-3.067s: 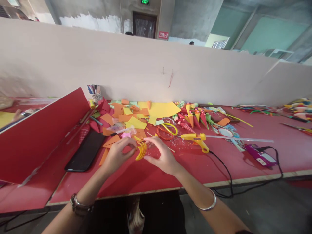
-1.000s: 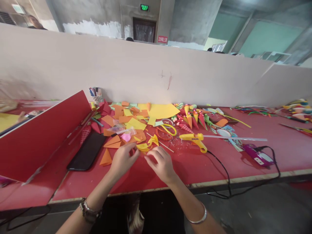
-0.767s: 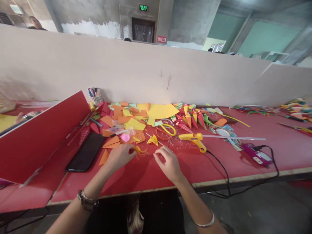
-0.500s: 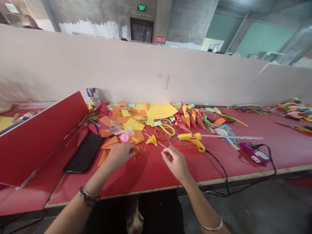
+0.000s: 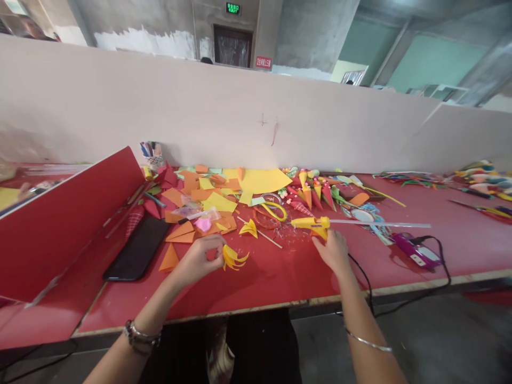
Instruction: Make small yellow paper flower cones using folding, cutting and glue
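Note:
In my left hand a yellow paper piece cut into curled strips is pinched between thumb and fingers, above the red table. My right hand is at the handle of a yellow hot glue gun, fingers round it and mostly hiding it. A long clear glue stick sticks out of the gun's back, and the gun lies on the table. Between my hands, a folded yellow paper flower lies on a thin stick.
Orange paper scraps, a yellow sheet and small paper cones crowd the back. A black phone lies left beside a red board. At right is a purple power strip with a black cord.
My left hand has lifted the curled yellow paper strips from the table. My right hand has moved right, away from the thin stick, to the glue gun's handle.

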Demonstrator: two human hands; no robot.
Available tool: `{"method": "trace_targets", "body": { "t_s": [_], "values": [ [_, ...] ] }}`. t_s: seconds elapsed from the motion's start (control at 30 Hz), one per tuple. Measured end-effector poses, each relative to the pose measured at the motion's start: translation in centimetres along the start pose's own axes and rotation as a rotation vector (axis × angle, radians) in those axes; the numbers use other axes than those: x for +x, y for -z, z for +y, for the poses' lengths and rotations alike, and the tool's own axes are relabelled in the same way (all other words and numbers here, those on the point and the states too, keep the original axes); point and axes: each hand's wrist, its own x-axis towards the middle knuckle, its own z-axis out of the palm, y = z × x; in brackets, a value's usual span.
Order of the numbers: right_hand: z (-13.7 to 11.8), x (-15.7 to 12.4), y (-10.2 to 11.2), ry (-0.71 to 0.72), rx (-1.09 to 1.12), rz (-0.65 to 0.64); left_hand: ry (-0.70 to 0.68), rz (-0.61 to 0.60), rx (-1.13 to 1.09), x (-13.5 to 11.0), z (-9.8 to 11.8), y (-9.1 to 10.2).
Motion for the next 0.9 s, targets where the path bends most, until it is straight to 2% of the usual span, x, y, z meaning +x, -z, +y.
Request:
{"method": "trace_targets", "body": {
  "t_s": [0.07, 0.13, 0.23, 0.37, 0.53, 0.67, 0.77, 0.9],
  "values": [
    [-0.2, 0.4, -0.5, -0.018, -0.019, -0.080, 0.028, 0.064, -0.027, -0.1, -0.2, -0.5],
    [-0.3, 0.4, -0.7, 0.003, 0.015, -0.077, 0.089, 0.131, -0.062, -0.3, -0.5, -1.0],
    [-0.4, -0.1, -0.4, 0.069, 0.087, 0.017, 0.203, 0.222, -0.165, -0.5, -0.9, -1.5],
    [-2.0, -1.4, 1.8, 0.069, 0.180, 0.215, 0.275, 0.292, -0.243, -0.7, -1.0, -1.9],
    [-6.5, -4.0, 5.1, 0.093, 0.350, 0.336, 0.276, 0.373, -0.027, -0.6, 0.1, -2.3],
    [-9.9, -6.0, 6.5, 0.139, 0.406, 0.332, 0.207, 0.426, 0.128, -0.7, 1.8, -2.6],
    [-11.1, -6.7, 6.8, 0.193, 0.423, 0.297, 0.144, 0.473, 0.199, -0.8, 2.7, -2.7],
    [-11.5, -6.8, 7.0, 0.254, 0.434, 0.299, 0.117, 0.511, 0.249, -0.9, 3.2, -2.6]
  ]
}}
